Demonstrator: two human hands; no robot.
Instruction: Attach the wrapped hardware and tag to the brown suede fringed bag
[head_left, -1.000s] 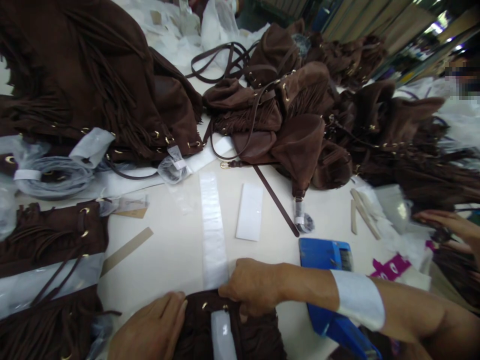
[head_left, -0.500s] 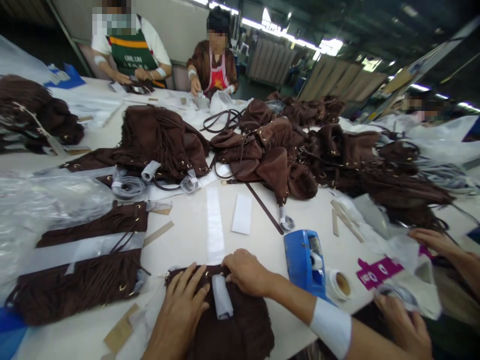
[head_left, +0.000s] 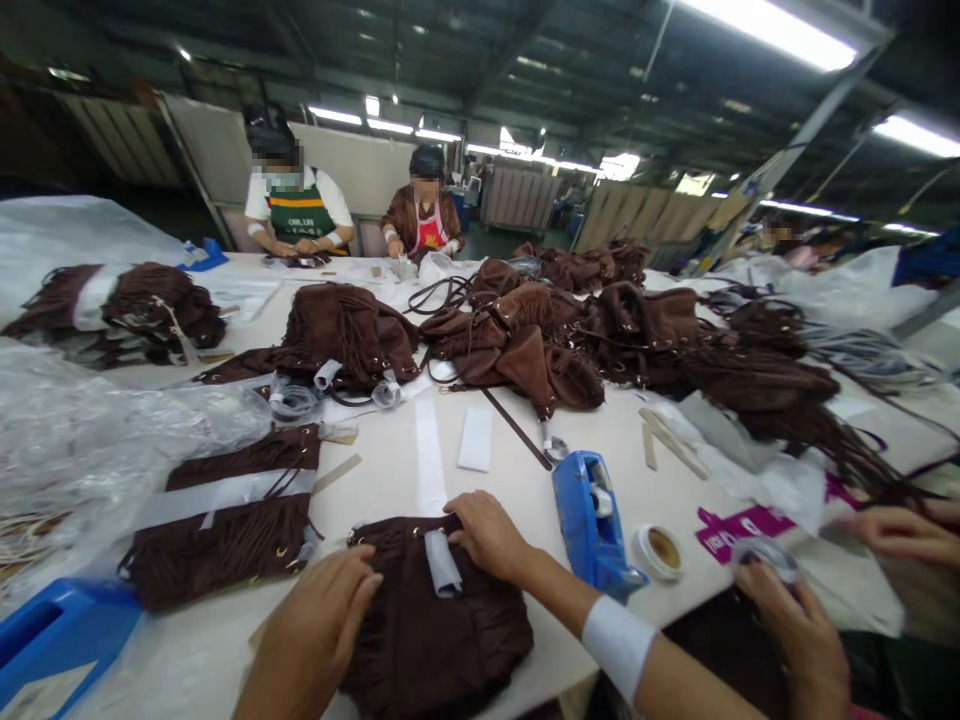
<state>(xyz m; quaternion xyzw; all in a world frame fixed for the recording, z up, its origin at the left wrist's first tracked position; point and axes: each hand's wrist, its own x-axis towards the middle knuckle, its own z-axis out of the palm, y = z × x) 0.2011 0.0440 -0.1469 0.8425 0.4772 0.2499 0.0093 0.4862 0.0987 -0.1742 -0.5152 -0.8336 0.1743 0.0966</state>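
on table edge: brown suede bag point(head_left: 439, 625), l hand point(head_left: 319, 630) + r hand point(head_left: 491, 535) grip spread flat on it.

brown suede bag point(head_left: 435, 625), flat, table's near edge

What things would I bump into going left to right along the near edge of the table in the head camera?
Blue tray → left hand → brown fringed bag → right hand → blue tape dispenser → tape roll → pink card.

The view has lifted from close over the brown bag point(head_left: 435, 620), bringing two seated workers point(head_left: 294, 210) into sight; the left hand point(head_left: 319, 630) has spread flat on the bag.
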